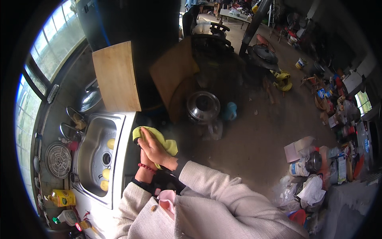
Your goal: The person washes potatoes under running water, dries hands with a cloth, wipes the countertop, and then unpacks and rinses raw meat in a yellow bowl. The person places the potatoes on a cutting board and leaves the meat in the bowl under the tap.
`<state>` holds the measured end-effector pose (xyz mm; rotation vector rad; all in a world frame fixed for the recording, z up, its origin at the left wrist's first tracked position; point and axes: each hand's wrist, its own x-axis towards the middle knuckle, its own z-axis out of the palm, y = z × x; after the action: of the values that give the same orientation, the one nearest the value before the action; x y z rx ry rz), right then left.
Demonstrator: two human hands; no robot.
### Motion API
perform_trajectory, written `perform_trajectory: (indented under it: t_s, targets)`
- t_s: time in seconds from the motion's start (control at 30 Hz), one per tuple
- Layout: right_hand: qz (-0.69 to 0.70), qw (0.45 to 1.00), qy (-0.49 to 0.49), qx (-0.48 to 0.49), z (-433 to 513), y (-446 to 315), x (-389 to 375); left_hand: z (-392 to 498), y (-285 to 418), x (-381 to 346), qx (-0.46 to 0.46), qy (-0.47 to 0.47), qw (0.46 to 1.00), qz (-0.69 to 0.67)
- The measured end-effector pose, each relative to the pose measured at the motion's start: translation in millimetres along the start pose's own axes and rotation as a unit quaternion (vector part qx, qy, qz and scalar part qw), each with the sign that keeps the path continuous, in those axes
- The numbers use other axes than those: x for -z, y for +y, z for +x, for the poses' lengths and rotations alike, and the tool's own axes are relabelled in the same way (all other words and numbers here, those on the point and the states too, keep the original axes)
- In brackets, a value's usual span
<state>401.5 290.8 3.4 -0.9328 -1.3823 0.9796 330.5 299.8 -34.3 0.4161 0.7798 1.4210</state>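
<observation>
A yellow-green cloth (pixel 168 145) is bunched between my two hands, beside the edge of the sink counter. My right hand (pixel 155 147) lies over the cloth with its fingers extended and pressed together. Beneath it is my left hand (pixel 145 156), with a red bead bracelet (pixel 146 167) at the wrist; its fingers are mostly hidden by the right hand and the cloth. Something dark (pixel 136 140) shows at the cloth's left edge, too little of it to name. To the left, the stainless steel sink (pixel 92 143) holds several pale yellow peeled pieces, perhaps potatoes (pixel 106 173), around its drain (pixel 106 158).
A round perforated steamer plate (pixel 58 160) and a yellow-labelled oil bottle (pixel 63 197) stand left of the sink. A wooden board (pixel 116 77) leans behind it. Ahead are a lidded metal pot (pixel 203 106) and a blue jug (pixel 231 111). Boxes and bags (pixel 311 188) crowd the right side.
</observation>
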Motion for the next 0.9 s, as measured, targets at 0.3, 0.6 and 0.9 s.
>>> perform_trajectory:
  t_s: [0.3, 0.6, 0.9]
  targets:
    - [0.317, 0.923, -0.039, -0.214, -14.9, -26.2, 7.7, 9.2, 34.9, 19.2, 0.080, -0.167, 0.975, -0.126]
    - [-0.205, 0.956, -0.207, 0.046, -7.9, -34.7, 28.9, -0.3, 34.4, 22.9, 0.180, 0.008, 0.976, -0.121]
    - [-0.474, 0.873, -0.028, 0.110, 6.7, -12.2, 45.6, -36.0, 27.8, -28.0, 0.171, -0.093, 0.974, -0.119]
